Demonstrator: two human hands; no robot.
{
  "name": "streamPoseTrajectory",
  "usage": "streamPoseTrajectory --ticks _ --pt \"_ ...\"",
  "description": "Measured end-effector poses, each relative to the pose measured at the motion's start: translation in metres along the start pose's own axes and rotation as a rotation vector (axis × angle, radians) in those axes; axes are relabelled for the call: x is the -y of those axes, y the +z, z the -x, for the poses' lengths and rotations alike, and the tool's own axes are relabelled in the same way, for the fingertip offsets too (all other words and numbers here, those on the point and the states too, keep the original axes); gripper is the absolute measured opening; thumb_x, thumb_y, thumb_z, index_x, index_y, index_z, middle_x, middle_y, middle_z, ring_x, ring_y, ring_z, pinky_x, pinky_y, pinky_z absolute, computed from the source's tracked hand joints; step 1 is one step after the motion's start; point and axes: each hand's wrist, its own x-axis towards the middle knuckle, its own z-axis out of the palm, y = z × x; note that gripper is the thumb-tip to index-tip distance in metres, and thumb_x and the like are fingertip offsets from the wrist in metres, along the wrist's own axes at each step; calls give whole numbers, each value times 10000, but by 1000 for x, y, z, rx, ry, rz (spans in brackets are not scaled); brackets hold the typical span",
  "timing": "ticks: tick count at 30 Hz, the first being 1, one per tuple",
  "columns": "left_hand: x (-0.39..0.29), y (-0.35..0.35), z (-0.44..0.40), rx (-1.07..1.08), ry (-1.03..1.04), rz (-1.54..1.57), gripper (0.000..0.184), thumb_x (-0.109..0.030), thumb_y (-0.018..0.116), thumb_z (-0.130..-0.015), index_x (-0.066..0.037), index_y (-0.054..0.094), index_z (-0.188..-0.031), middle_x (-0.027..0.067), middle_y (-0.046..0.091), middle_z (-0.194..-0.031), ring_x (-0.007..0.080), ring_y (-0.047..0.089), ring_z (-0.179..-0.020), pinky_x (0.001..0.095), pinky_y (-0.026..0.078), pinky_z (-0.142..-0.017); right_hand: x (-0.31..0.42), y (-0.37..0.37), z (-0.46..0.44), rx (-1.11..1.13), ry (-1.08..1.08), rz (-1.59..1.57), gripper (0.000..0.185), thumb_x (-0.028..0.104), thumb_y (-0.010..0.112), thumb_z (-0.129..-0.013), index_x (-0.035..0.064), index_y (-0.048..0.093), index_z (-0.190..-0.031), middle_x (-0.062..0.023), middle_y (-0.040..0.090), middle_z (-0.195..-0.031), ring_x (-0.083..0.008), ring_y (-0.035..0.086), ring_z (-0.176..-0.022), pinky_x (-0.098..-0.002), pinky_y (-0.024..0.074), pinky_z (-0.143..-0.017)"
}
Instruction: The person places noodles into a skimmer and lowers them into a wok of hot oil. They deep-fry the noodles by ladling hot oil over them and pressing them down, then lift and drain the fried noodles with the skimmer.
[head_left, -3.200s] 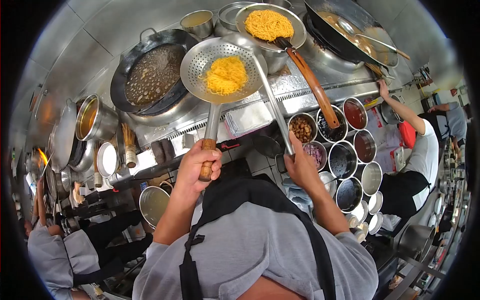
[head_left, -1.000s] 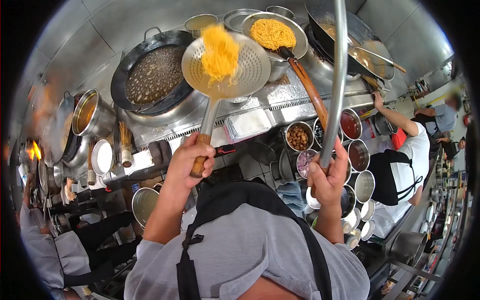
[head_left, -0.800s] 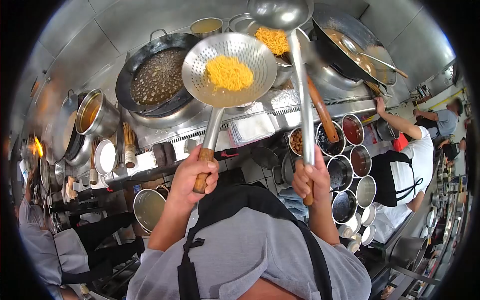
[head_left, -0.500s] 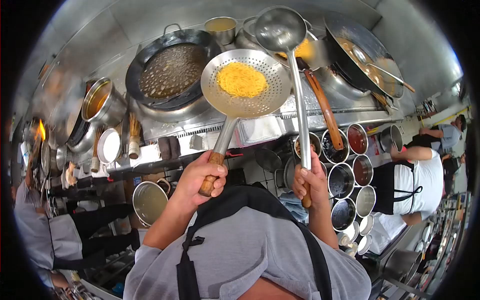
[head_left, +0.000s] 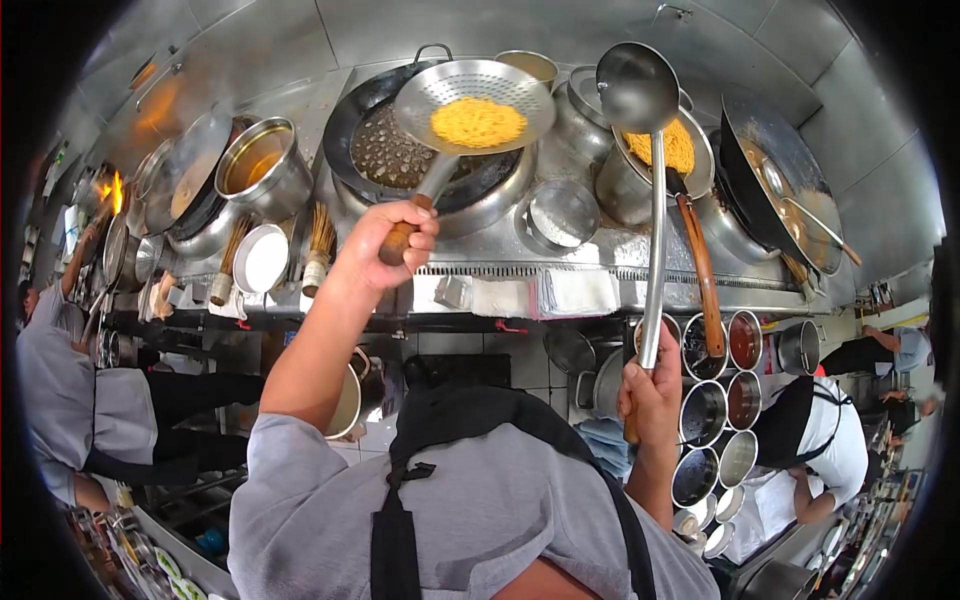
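While left hand point(head_left: 393, 243) clenches wood-handled perforated metal strainer point(head_left: 465, 80), stringy yellow noodles point(head_left: 478, 122) inside, right hand point(head_left: 654, 388) grips round-bowled metal ladle point(head_left: 638, 88).

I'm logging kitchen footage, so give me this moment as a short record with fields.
Left hand: grips a perforated strainer by its handle
Strainer load: yellow noodles
Right hand: holds a ladle low on its handle, bowl end away from the body
Behind the strainer in view: black wok with dark liquid, bubbles on its surface; height gap unclear
Other noodles: in a second strainer, near the ladle's bowl
Nearby person: white top, at the right
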Motion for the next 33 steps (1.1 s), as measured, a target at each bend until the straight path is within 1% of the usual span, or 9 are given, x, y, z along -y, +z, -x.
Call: streamPoseTrajectory --ticks 8,15,18,19,22,26,29,32,33 --pt "-83 -100 -15 -33 25 -2 232 -7 583 -780 27 480 -985 64 507 -714 115 492 -528 221 389 -386 -6 93 -11 -126 -2 114 655 -61 516 -877 58 249 -1463 13 494 -652 -39 411 -420 -179 324 -375" --pt "-103 -155 -25 -9 -86 82 152 -7 589 -781 -39 506 -904 60 524 -693 127 506 -524 237 394 -409 -12 161 -24 -128 -9 229 666 -58 530 -874 63 261 -1471 4 537 -722 -28 411 -443 -180 326 -397" --pt "-106 -162 -25 -2 -110 97 145 -11 591 -788 -53 498 -891 57 526 -695 123 505 -525 236 395 -408 -9 185 -34 -136 7 314 642 -26 549 -891 74 278 -1465 13 503 -651 -38 428 -435 -175 342 -388" --pt "-104 -162 -25 -40 -66 50 173 -25 593 -802 -1 506 -950 41 513 -685 109 499 -516 223 397 -394 -6 192 -38 -129 26 325 664 -41 540 -883 72 262 -1475 -5 573 -779 -23 407 -464 -186 321 -412" --pt "-99 -160 -22 -37 -50 45 162 -28 597 -803 -11 502 -933 42 516 -687 109 492 -502 226 396 -395 -2 213 -56 -86 -18 454 647 -21 547 -897 68 264 -1472 -4 575 -793 -22 415 -481 -184 322 -418" --pt "-90 -165 -28 -6 -32 75 145 -36 599 -810 -69 489 -900 53 523 -711 118 507 -527 229 395 -401 1 243 -96 192 -181 568 648 11 567 -891 79 277 -1466 -4 549 -757 -53 424 -467 -221 333 -409" --pt "-86 -161 -31 -13 -34 85 128 -42 598 -810 -81 482 -843 52 517 -697 114 502 -526 226 397 -406 37 298 -131 483 159 351 661 42 574 -867 69 283 -1460 -23 529 -716 -81 427 -429 -246 334 -388" --pt "-81 -157 -34 -33 0 118 124 -38 585 -793 -92 488 -739 43 515 -644 125 502 -500 247 412 -413 46 354 -174 733 340 106 685 89 603 -854 60 283 -1460 -30 512 -653 -92 451 -425 -238 352 -370" --pt "-81 -153 -30 -49 40 91 102 -41 582 -795 -88 501 -755 43 522 -648 129 509 -501 247 412 -414 39 371 -185 773 300 207 686 91 602 -855 45 279 -1458 -38 520 -660 -96 464 -440 -252 366 -377"
